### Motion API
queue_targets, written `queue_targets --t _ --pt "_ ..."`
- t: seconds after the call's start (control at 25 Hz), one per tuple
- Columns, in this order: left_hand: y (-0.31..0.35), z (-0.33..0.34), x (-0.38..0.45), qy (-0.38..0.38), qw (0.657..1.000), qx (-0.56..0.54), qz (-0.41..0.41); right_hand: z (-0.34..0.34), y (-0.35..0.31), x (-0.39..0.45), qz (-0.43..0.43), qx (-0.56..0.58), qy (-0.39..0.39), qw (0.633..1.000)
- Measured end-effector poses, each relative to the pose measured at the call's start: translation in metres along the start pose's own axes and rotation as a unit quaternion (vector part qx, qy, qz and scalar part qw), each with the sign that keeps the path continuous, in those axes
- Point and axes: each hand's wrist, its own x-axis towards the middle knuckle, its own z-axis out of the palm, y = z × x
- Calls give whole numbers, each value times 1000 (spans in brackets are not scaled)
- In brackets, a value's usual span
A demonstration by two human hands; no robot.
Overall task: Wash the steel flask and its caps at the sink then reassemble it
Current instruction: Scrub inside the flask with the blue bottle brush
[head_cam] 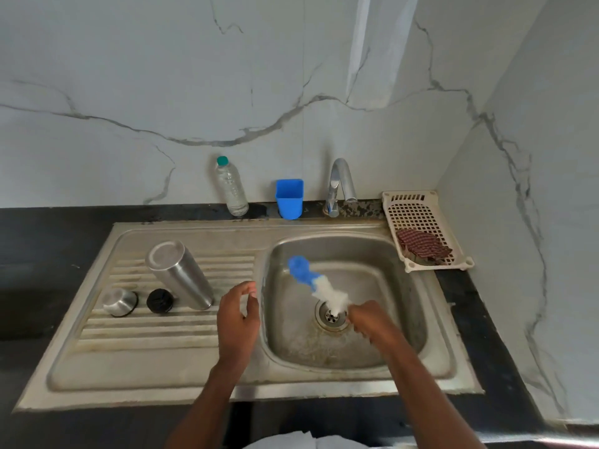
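The right hand [369, 322] is curled around the lower end of a bottle brush [319, 286], gripping it over the sink basin [382, 254] beside the drain [331, 315]. The brush is blurred; its white bristles sit just above the hand and its blue end points up and to the left. The left hand [238, 314] holds nothing, with fingers loosely bent and the thumb near the fingertips, above the inner edge of the draining board [129, 348].

On the ribbed board the steel flask [180, 275] stands mouth down, base up, leaning slightly. Just to its left lies a black inner cap [159, 300], and left of that a steel outer cap [120, 302], the two apart from each other. No writing or brand can be read on any of them.

Behind the sink, a clear plastic bottle [230, 187] with a green lid stands against the wall; its label cannot be read. Near it are a blue cup [289, 198] and the tap [340, 186]. To the right a cream plastic basket [421, 215] holds a checked cloth [423, 246].
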Motion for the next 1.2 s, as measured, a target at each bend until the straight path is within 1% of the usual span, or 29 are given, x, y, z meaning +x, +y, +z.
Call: queue_targets --t 0.12,0.2,0.28,0.32,0.4,0.48,0.56,0.64,0.8,0.92,0.96,1.0,1.04,1.12,1.16,1.2 --pt "2 -1 -19 34 999 4 -21 14 20 21 -13 18 2 1000" --pt "7 -1 -27 73 996 -10 -48 7 18 18 -21 -18 8 1000" --pt "9 -3 -34 131 989 -21 -62 5 20 16 -27 -97 9 995" --pt "12 -6 -36 162 984 -29 -69 6 23 15 -39 -112 4 993" --pt "15 -17 -34 225 969 -50 -86 10 27 16 -77 -98 -15 992" --pt "15 -32 -20 269 958 -31 -92 11 25 16 -120 -105 -25 987" --pt "9 -47 3 267 958 15 -98 12 25 15 -149 -116 -15 982" --pt "8 -59 27 244 960 36 -130 15 25 13 -162 -78 -3 984" --pt "21 -67 60 204 970 -52 -124 19 22 9 -184 24 10 983" --pt "50 -68 89 207 967 -89 -117 15 13 10 -232 78 -9 970" --pt "63 -70 102 203 965 -123 -109 14 11 11 -252 95 -11 963" --pt "73 -74 120 202 958 -176 -105 16 8 13 -266 109 -9 958" --pt "85 -77 139 204 941 -244 -114 18 3 14 -279 120 -6 953" --pt "103 -79 174 207 893 -366 -161 25 -6 19 -300 136 2 944" --pt "112 -78 188 206 874 -398 -186 27 -12 21 -309 143 7 940" --pt "119 -76 197 202 864 -412 -210 28 -17 23 -316 151 14 937"
